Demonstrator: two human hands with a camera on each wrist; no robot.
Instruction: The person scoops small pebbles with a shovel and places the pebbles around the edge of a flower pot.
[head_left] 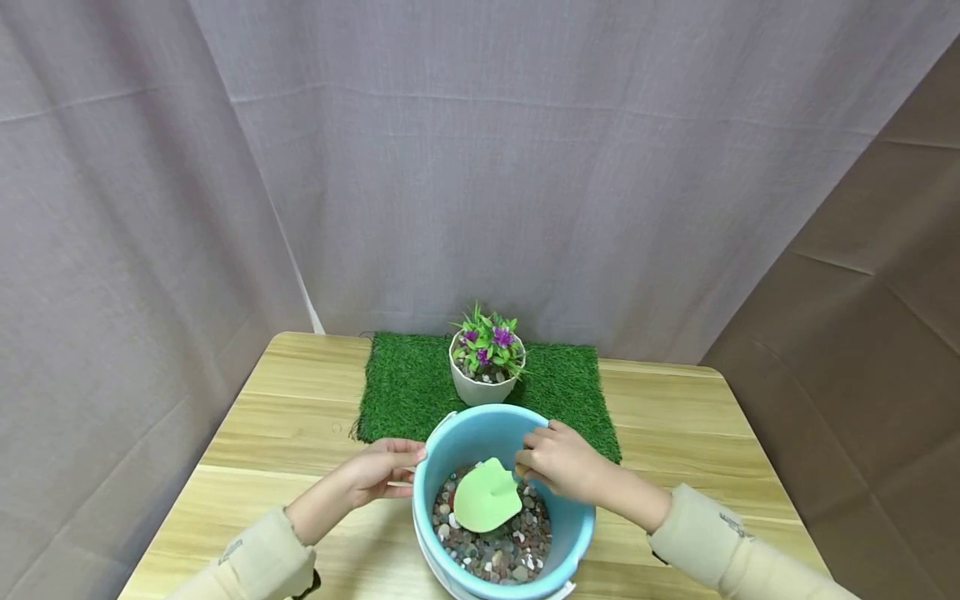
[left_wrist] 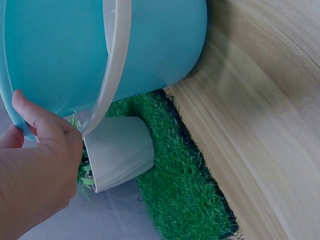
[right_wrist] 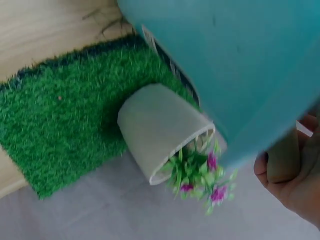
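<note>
A light blue bucket (head_left: 480, 435) stands at the table's front, with mixed pebbles (head_left: 501, 557) in its bottom. My left hand (head_left: 381, 472) holds the bucket's left rim. In the left wrist view, the left hand's (left_wrist: 42, 160) thumb and finger pinch that rim beside the white bail handle (left_wrist: 118, 60). Over the bucket, my right hand (head_left: 564, 460) grips a small hand shovel (head_left: 486, 498) with a pale green blade. The blade lies tilted inside the bucket, above the pebbles. The right wrist view shows the shovel's wooden handle (right_wrist: 283, 161) within the curled fingers.
Behind the bucket, a white pot (head_left: 483, 392) with green leaves and purple flowers stands on a green turf mat (head_left: 408, 375). The wooden table (head_left: 675, 417) extends to both sides. Grey curtains (head_left: 480, 208) hang at the back and left; brown cloth (head_left: 862, 333) hangs at right.
</note>
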